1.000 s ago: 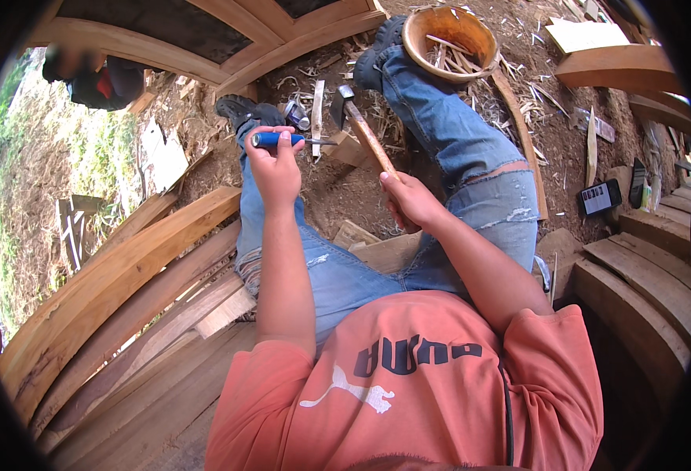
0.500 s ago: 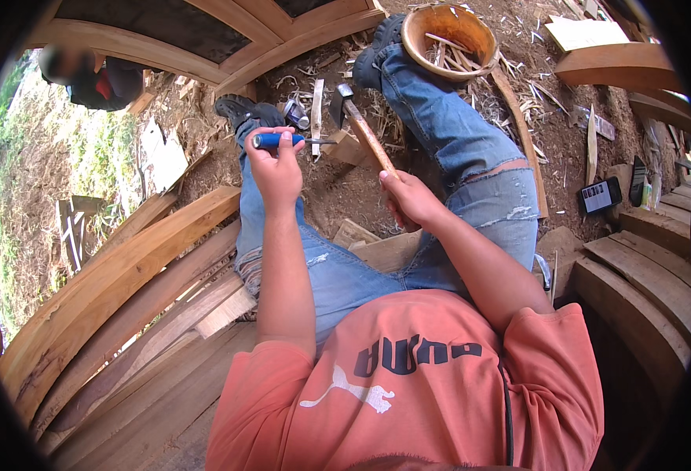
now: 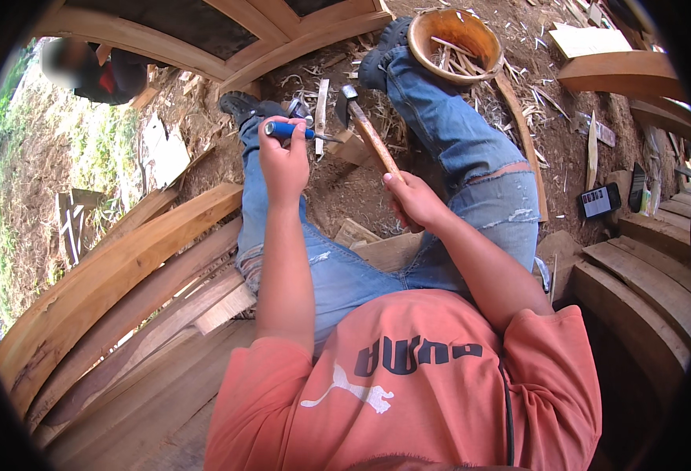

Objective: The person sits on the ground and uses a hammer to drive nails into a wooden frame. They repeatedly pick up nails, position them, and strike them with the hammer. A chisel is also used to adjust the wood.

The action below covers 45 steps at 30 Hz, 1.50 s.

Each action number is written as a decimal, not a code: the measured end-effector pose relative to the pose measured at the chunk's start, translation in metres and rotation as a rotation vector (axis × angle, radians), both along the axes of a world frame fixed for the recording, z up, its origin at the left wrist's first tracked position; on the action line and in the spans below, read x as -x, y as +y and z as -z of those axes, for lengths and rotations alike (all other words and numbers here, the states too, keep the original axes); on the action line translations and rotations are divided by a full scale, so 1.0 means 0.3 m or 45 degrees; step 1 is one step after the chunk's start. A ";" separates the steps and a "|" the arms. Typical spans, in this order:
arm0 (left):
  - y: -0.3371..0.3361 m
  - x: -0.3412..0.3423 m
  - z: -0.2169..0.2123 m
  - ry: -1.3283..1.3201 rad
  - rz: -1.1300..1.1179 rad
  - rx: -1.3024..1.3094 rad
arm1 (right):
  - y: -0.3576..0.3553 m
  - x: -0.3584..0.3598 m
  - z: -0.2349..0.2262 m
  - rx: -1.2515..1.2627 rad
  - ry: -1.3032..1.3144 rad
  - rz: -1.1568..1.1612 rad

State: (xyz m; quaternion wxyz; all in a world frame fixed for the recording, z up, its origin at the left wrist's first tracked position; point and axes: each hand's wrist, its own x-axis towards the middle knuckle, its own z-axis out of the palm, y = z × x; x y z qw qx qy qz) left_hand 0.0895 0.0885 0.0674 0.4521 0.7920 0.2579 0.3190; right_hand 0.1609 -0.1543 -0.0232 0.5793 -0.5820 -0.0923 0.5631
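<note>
Held blue-handled tool (image 3: 279, 129) in left hand (image 3: 286, 157), curled closed round handle; pointed thin shaft rightward, near wooden block (image 3: 353, 149) on dirt ground (image 3: 353, 196); gripped hammer (image 3: 375, 141) toward lower end of handle in right hand (image 3: 413, 201), wrapped round wood, with head pointing away; had bucket (image 3: 479, 35) of wood strips (image 3: 457, 60) beside right leg (image 3: 455, 118) and phone (image 3: 599, 201) farther right.

Brown earth (image 3: 361, 196) bears wood shavings (image 3: 531, 104), a pale strip (image 3: 592, 153) and a bucket (image 3: 471, 33).
</note>
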 end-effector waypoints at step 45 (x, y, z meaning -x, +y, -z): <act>0.045 -0.028 0.048 -0.195 0.032 -0.098 | -0.049 -0.014 -0.019 0.034 -0.163 -0.048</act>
